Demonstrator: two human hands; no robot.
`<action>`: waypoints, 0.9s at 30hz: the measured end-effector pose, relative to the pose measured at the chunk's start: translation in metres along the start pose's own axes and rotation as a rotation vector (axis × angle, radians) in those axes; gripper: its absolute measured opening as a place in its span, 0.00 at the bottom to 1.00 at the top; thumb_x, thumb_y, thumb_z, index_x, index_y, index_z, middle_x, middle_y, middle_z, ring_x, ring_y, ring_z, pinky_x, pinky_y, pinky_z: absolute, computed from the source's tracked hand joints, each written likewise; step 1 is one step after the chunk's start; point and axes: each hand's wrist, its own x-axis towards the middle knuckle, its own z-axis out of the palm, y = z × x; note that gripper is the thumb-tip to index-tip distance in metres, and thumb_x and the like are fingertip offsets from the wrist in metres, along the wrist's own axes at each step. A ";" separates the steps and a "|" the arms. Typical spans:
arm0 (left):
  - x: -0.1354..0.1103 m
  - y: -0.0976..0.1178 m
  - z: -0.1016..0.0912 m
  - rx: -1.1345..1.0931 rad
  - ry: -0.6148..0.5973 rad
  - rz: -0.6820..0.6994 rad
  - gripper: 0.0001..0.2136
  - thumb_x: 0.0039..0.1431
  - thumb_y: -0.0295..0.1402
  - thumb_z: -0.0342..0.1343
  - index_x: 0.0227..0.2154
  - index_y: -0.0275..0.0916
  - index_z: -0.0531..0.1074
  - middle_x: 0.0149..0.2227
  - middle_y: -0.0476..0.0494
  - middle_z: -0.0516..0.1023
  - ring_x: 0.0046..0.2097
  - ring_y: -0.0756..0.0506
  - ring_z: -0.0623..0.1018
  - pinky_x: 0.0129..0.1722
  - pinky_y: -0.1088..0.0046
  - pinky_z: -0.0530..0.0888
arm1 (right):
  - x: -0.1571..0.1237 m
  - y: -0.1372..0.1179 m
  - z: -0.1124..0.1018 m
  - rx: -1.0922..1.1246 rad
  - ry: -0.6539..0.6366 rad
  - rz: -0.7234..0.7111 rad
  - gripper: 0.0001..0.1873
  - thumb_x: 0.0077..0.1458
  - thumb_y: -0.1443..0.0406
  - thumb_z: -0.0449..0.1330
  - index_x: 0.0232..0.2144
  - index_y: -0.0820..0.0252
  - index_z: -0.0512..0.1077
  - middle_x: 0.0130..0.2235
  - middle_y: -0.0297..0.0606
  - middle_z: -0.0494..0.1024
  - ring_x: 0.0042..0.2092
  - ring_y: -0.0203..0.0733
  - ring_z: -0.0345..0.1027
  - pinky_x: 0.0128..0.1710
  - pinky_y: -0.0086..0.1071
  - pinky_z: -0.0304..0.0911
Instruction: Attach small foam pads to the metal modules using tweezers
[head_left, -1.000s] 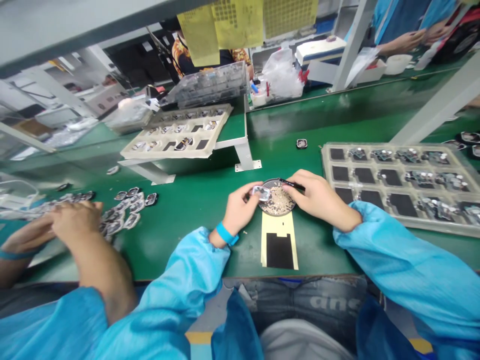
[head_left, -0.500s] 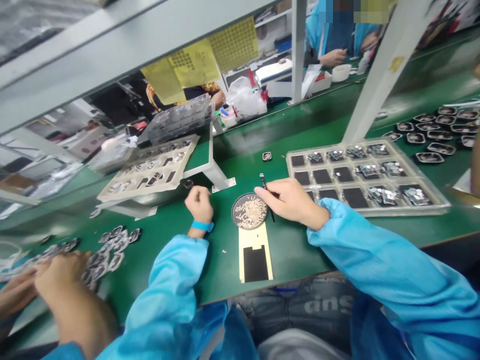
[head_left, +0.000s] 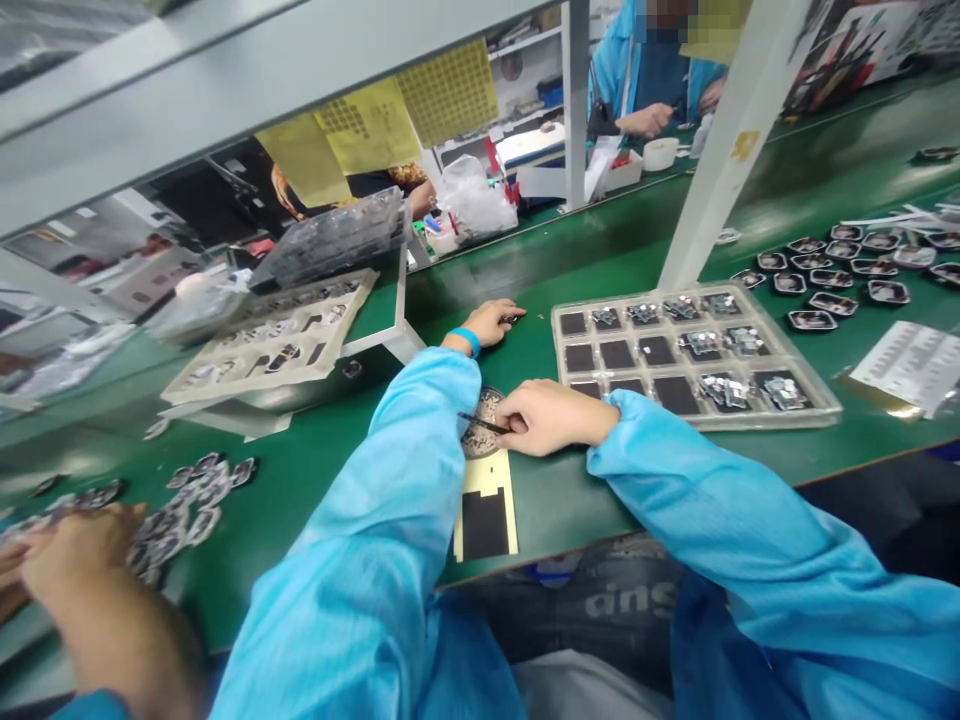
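My left hand (head_left: 489, 322), with a blue band at the wrist, reaches forward across the bench. Its fingers are closed around a small dark-rimmed part (head_left: 511, 318), which they partly cover. In my right hand (head_left: 551, 415) is a pair of slim black tweezers (head_left: 486, 424), pinched and pointing left over a round dish (head_left: 466, 440) of tiny pale pieces. My left sleeve hides part of the dish and perhaps the tweezers' tips. Below the dish lies a yellow card (head_left: 501, 470) with a black sheet (head_left: 484, 525) on it.
A compartment tray (head_left: 750, 420) of small electronic parts lies to the right. Beyond it are several dark-rimmed parts (head_left: 831, 303) and a white sheet (head_left: 911, 365). A raised stand (head_left: 401, 345) bears another tray (head_left: 262, 375). At left, a co-worker's hands (head_left: 82, 555) are near more parts (head_left: 180, 520).
My left hand has moved forward and right to the lone part, leaving another part beside the stand's leg. My right hand has swung the tweezers from pointing forward to pointing left over the dish.
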 end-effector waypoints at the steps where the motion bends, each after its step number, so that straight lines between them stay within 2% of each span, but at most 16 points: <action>1: -0.002 -0.002 -0.002 0.000 0.015 -0.020 0.22 0.59 0.26 0.59 0.57 0.39 0.76 0.59 0.35 0.72 0.60 0.37 0.72 0.65 0.57 0.66 | -0.001 0.000 0.000 0.006 0.014 -0.014 0.15 0.56 0.60 0.62 0.24 0.61 0.65 0.24 0.28 0.69 0.27 0.30 0.55 0.31 0.30 0.45; 4: -0.026 -0.002 -0.015 0.009 0.091 -0.091 0.20 0.61 0.33 0.62 0.55 0.33 0.75 0.56 0.31 0.70 0.53 0.39 0.75 0.60 0.60 0.69 | 0.000 0.001 0.000 0.079 0.106 -0.034 0.15 0.58 0.60 0.62 0.23 0.62 0.65 0.26 0.31 0.70 0.29 0.30 0.58 0.32 0.29 0.48; 6: -0.055 0.004 -0.026 -0.038 0.212 -0.109 0.19 0.61 0.39 0.63 0.51 0.33 0.74 0.53 0.33 0.71 0.49 0.41 0.76 0.55 0.62 0.72 | 0.003 0.000 0.003 0.201 0.181 -0.015 0.16 0.58 0.58 0.63 0.25 0.63 0.68 0.27 0.32 0.70 0.30 0.30 0.60 0.32 0.27 0.51; 8: -0.093 0.015 -0.032 -0.197 0.382 -0.117 0.19 0.58 0.44 0.66 0.44 0.35 0.72 0.43 0.39 0.76 0.42 0.44 0.76 0.47 0.65 0.74 | 0.006 -0.002 0.008 0.369 0.226 0.037 0.17 0.59 0.55 0.64 0.28 0.63 0.72 0.28 0.33 0.71 0.30 0.31 0.61 0.31 0.27 0.55; 10: -0.136 0.029 -0.030 -0.468 0.481 -0.164 0.20 0.56 0.44 0.68 0.41 0.37 0.69 0.33 0.45 0.76 0.33 0.47 0.75 0.36 0.71 0.73 | 0.008 -0.005 0.015 0.523 0.238 0.089 0.18 0.57 0.53 0.65 0.34 0.64 0.76 0.28 0.33 0.74 0.30 0.31 0.63 0.31 0.26 0.59; 12: -0.179 0.041 -0.022 -0.732 0.444 -0.247 0.19 0.58 0.46 0.65 0.39 0.36 0.68 0.27 0.47 0.76 0.27 0.49 0.74 0.30 0.73 0.71 | 0.009 -0.006 0.022 0.571 0.230 0.104 0.18 0.55 0.53 0.67 0.37 0.64 0.77 0.30 0.34 0.76 0.30 0.31 0.65 0.32 0.26 0.62; 15: -0.225 0.050 -0.004 -0.955 0.385 -0.315 0.19 0.60 0.48 0.63 0.38 0.35 0.70 0.28 0.45 0.78 0.29 0.49 0.76 0.30 0.75 0.72 | 0.007 -0.006 0.032 0.434 0.206 0.071 0.15 0.57 0.55 0.68 0.37 0.62 0.78 0.28 0.32 0.76 0.29 0.30 0.66 0.30 0.24 0.61; 18: -0.243 0.054 0.006 -1.088 0.337 -0.343 0.16 0.61 0.43 0.63 0.41 0.35 0.71 0.33 0.43 0.80 0.31 0.50 0.77 0.31 0.76 0.72 | 0.005 -0.005 0.037 0.294 0.202 0.049 0.13 0.58 0.56 0.67 0.37 0.60 0.79 0.28 0.30 0.77 0.27 0.28 0.64 0.29 0.23 0.59; 22: -0.246 0.062 0.006 -1.238 0.247 -0.290 0.11 0.61 0.33 0.60 0.44 0.33 0.73 0.39 0.41 0.81 0.33 0.52 0.77 0.34 0.77 0.73 | 0.005 -0.008 0.037 0.246 0.187 0.064 0.13 0.59 0.55 0.67 0.37 0.60 0.79 0.27 0.30 0.75 0.25 0.27 0.62 0.28 0.24 0.60; 27: -0.249 0.070 0.006 -1.239 0.256 -0.291 0.12 0.60 0.31 0.61 0.45 0.32 0.74 0.41 0.39 0.82 0.32 0.52 0.78 0.33 0.77 0.75 | 0.006 -0.012 0.036 0.247 0.173 0.086 0.14 0.59 0.55 0.67 0.35 0.61 0.78 0.26 0.30 0.74 0.24 0.27 0.62 0.28 0.23 0.60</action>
